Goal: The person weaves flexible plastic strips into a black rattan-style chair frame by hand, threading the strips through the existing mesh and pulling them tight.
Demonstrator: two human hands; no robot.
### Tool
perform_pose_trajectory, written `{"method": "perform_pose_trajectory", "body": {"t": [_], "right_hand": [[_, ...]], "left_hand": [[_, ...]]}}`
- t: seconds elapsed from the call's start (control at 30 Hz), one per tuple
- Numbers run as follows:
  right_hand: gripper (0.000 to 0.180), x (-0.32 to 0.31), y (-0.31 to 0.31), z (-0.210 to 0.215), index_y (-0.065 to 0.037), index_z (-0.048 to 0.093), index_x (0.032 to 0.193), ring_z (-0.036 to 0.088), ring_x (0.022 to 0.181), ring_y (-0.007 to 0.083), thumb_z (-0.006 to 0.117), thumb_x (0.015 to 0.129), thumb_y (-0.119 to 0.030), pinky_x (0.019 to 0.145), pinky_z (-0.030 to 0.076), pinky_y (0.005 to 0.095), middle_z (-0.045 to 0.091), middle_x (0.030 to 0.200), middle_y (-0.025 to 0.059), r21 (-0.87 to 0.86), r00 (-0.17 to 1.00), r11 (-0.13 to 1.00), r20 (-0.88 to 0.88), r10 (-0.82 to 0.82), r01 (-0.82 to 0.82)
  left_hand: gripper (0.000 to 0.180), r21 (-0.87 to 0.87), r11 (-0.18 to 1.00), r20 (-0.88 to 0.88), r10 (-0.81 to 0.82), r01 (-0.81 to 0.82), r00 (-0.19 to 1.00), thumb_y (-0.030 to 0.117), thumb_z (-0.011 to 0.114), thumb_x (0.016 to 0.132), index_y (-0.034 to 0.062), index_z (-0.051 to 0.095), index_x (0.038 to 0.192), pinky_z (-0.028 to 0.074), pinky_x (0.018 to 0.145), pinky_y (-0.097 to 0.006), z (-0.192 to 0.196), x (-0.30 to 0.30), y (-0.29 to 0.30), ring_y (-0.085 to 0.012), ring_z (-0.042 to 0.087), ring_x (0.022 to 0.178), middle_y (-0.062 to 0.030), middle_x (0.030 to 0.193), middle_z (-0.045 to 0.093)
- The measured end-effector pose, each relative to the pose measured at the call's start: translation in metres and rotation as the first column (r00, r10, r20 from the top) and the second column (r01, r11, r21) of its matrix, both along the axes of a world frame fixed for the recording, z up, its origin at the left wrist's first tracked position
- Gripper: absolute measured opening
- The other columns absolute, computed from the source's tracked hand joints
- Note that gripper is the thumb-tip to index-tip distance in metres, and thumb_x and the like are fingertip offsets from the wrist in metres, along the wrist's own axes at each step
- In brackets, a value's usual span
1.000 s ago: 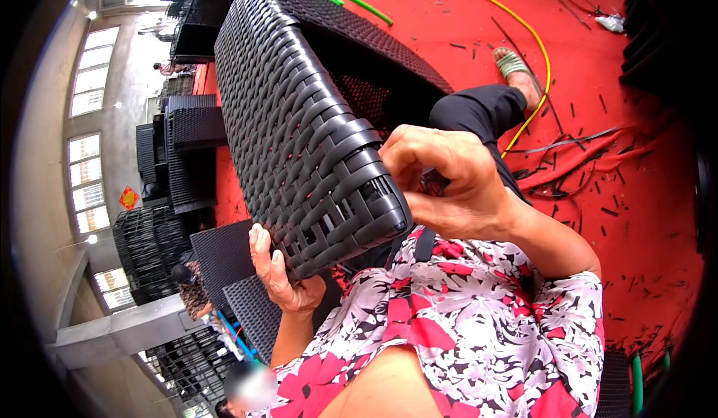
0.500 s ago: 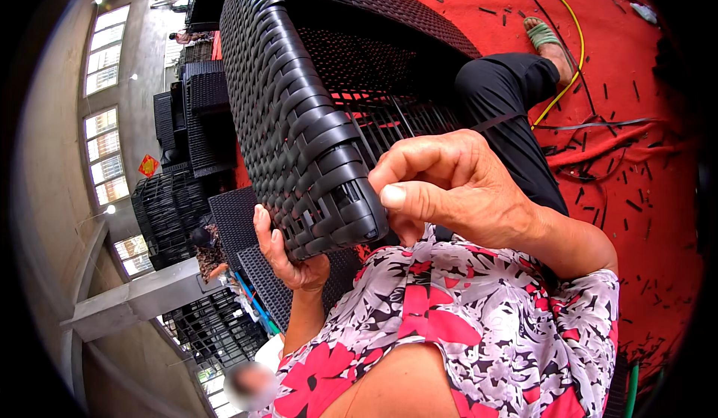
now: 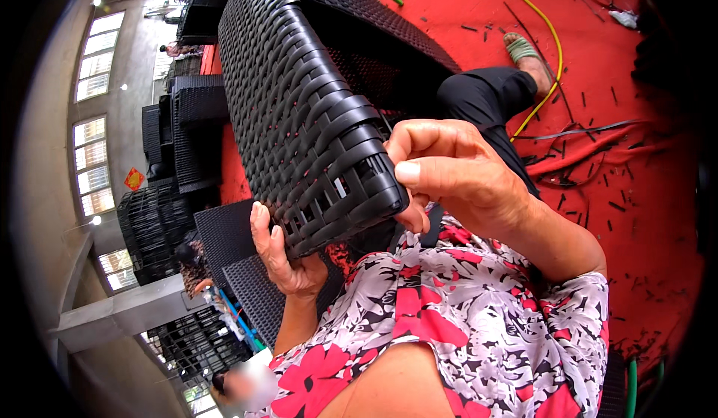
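A large woven piece of black plastic wicker is tilted across the middle, its rounded corner toward me. Near that corner, several gaps show in the weave, with a small pale patch in one. My left hand supports the lower left edge, fingers up along the outer face and palm partly hidden beneath it. At the corner's right edge is my right hand, thumb and forefinger drawn together in a pinch. Whatever lies between those fingertips is too hidden to name.
Dark offcuts lie scattered over the red floor covering, crossed by a yellow hose. My sandalled foot is at the upper right. More black wicker pieces stand at left, with a blurred person lower left.
The wicker corner has turned and shifted slightly right and up, showing more of its gapped side. My right hand has moved with it, still pinched. The inner bars are now hidden.
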State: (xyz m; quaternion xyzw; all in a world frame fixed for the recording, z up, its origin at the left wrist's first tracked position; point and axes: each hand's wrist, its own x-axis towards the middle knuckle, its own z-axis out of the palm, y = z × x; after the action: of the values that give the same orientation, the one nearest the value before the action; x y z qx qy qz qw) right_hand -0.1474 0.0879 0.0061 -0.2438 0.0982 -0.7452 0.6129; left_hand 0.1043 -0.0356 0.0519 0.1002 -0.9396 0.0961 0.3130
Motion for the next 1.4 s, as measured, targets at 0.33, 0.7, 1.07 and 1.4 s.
{"method": "perform_pose_trajectory", "body": {"t": [0.33,0.7,1.07,1.4], "right_hand": [[0.022,-0.033,0.034,0.009,-0.002,0.059,0.088,0.057,0.055,0.0079,0.059,0.092,-0.023,0.050,0.042,0.0187,0.062,0.067,0.0033,0.202,0.965,0.967,-0.238,-0.107,0.157],[0.018,-0.047,0.041,0.027,-0.005,0.059,0.087,0.059,0.061,0.0136,0.070,0.074,0.000,0.052,0.046,0.0259,0.058,0.075,0.0046,-0.431,0.036,0.615,-0.800,-0.599,0.660],[0.011,-0.054,0.038,0.044,0.001,0.059,0.082,0.062,0.065,0.0299,0.067,0.075,0.000,0.058,0.050,0.0356,0.059,0.074,0.0136,-0.435,-0.189,0.712,-0.896,-0.402,0.551],[0.018,-0.058,0.040,0.029,0.001,0.063,0.102,0.057,0.071,0.0090,0.066,0.085,-0.004,0.061,0.050,0.0238,0.060,0.083,0.0043,-0.298,-0.059,0.760,-0.944,-0.324,0.578]], "left_hand": [[0.043,0.027,0.995,0.054,-0.092,0.091,0.994,0.022,0.055,0.094,-0.0011,0.046,0.128,0.036,0.103,-0.058,0.012,-0.031,0.008,-0.0493,0.047,0.120,-0.0299,0.132,0.046],[0.021,0.226,0.920,-0.037,-0.320,0.320,0.947,0.014,0.069,0.085,-0.0030,0.061,0.095,0.049,0.084,-0.047,0.058,-0.071,0.000,-0.0396,0.061,0.097,-0.0209,0.101,0.063],[0.014,0.427,0.831,0.185,-0.465,0.356,0.866,-0.002,0.073,0.073,-0.0014,0.063,0.083,0.045,0.061,-0.034,0.050,-0.146,0.008,-0.0253,0.056,0.069,-0.0110,0.075,0.055],[0.009,0.690,0.706,0.232,-0.424,0.159,0.875,-0.004,0.066,0.077,-0.0021,0.058,0.074,0.037,0.057,-0.027,0.048,-0.157,0.004,-0.0135,0.046,0.063,-0.0046,0.072,0.047]]}}
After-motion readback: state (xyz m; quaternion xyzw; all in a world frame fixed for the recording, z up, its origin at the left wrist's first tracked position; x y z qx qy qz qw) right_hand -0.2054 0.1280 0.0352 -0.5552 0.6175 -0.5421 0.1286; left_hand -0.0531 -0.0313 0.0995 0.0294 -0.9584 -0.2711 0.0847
